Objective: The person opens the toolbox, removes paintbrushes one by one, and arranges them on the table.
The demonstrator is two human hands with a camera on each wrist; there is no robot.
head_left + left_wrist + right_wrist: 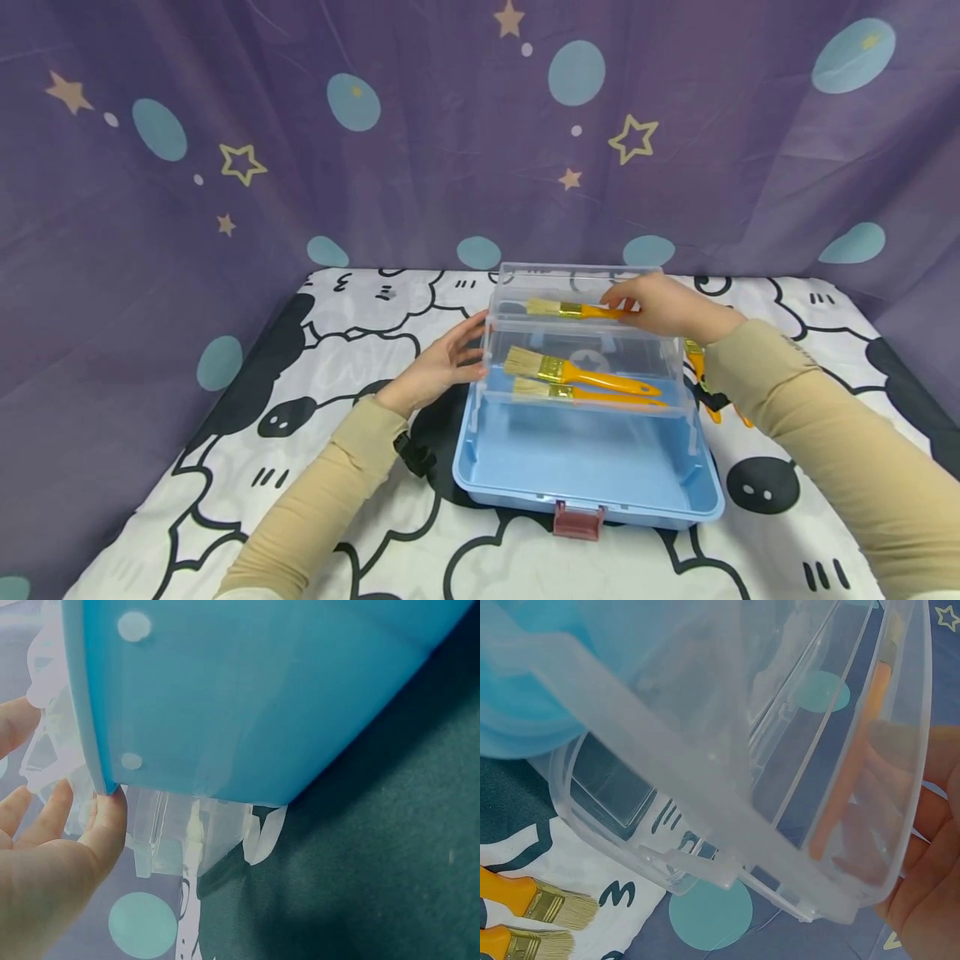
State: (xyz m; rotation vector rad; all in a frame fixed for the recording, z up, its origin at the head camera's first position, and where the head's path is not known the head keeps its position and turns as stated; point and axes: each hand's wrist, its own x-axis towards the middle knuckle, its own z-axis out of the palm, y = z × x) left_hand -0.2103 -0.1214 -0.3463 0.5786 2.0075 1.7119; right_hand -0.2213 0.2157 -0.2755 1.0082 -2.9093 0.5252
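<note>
A light-blue toolbox (577, 450) stands unlidded, with clear stepped trays (678, 367) raised at its back. In the upper tray lies a paintbrush (543, 307) with an orange handle, which my right hand (663, 304) pinches by that handle. The right wrist view shows these fingers through the clear plastic, beside the handle (855, 769). Two more paintbrushes, a wider one (573, 372) and a narrower one (558, 390), lie in the lower tray. My left hand (435, 371) has its fingers spread against the trays' left side; in the left wrist view its thumb (109, 825) touches the box's rim.
To the right of the box, more orange paintbrushes (547, 906) lie on the cloth (360, 333), partly hidden by my right sleeve in the head view. A reddish latch (577, 522) hangs at the box front. A purple curtain (450, 133) closes off the back.
</note>
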